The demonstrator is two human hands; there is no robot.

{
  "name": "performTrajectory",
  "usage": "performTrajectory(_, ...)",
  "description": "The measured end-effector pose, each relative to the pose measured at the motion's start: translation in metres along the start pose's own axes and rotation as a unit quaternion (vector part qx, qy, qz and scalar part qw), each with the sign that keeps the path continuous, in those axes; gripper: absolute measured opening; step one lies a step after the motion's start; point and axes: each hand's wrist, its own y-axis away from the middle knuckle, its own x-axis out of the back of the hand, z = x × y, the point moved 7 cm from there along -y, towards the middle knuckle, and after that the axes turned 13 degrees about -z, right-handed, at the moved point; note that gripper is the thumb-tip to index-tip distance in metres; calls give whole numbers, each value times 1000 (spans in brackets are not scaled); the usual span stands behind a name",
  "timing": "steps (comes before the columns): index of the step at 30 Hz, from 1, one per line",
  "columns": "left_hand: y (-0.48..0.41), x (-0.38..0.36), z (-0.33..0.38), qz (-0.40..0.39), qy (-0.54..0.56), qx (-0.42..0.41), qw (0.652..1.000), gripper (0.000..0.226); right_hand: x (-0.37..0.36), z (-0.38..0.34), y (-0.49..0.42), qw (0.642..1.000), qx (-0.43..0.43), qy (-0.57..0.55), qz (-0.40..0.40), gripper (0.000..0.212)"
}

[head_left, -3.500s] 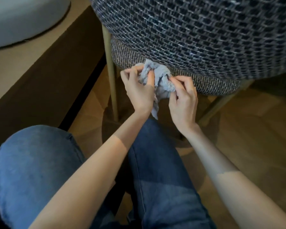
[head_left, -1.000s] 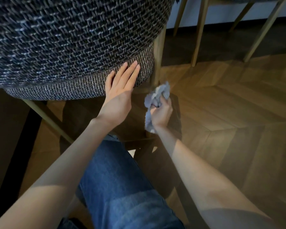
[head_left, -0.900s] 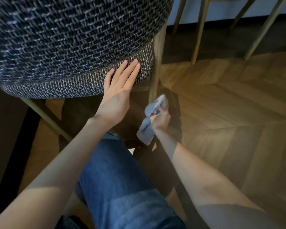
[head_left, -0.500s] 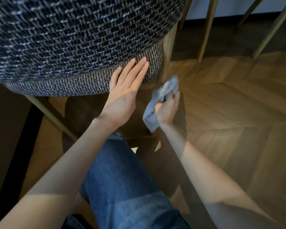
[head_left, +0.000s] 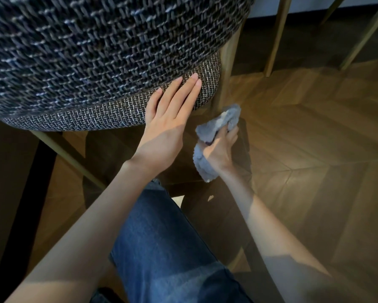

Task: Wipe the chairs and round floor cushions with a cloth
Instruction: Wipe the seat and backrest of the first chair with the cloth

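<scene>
A person kneels or sits low by a chair (head_left: 96, 51) with a big round back made of dark, bumpy woven cloth. Under the dark part runs a lighter brown band (head_left: 96, 119), which is the edge of the seat. The left hand (head_left: 168, 119) lies flat on this band near its right end. Its fingers (head_left: 184, 90) are straight and close together, and they point up and to the right. It holds nothing. The right hand (head_left: 219, 149) is lower down, just beside the left hand, and it is curled tight round a soft blue-grey cloth (head_left: 203, 165). The cloth is all bunched up. One end pokes out above the hand, right by the pale wooden chair leg (head_left: 226, 79) at the corner of the seat. I cannot tell if it really touches the leg. The other end hangs down below the hand, beside the wrist. Another thin leg of the same chair (head_left: 70, 158) slants down on the left, under the seat. The floor (head_left: 315, 127) is brown wood laid in a zigzag pattern, with sunlight on some of it and shadow under the chair. A knee in blue jeans (head_left: 161, 248) shows at the bottom, between the two bare arms. Far back at the top right stand more thin pale legs (head_left: 275, 36) from other furniture.
</scene>
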Motion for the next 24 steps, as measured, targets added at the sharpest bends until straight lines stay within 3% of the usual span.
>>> performTrajectory(2, 1, 1, 1, -3, 5, -1, 1000, 93, 2, -6, 9, 998, 15, -32, -54, 98)
performTrajectory(6, 2, 3, 0, -4, 6, 2, 1000, 92, 12, -15, 18, 988, 11, -120, -94, 79)
performTrajectory(11, 3, 6, 1, -6, 14, -7, 1000, 90, 20, -21, 21, 983, -10, -170, -65, 78)
performTrajectory(17, 3, 8, 2, -13, 10, -9, 1000, 90, 18, -25, 3, 998, -12, -42, 54, 70)
performTrajectory(24, 2, 6, 1, -23, 10, -5, 1000, 88, 3, -14, -21, 985, -40, 89, 142, 89)
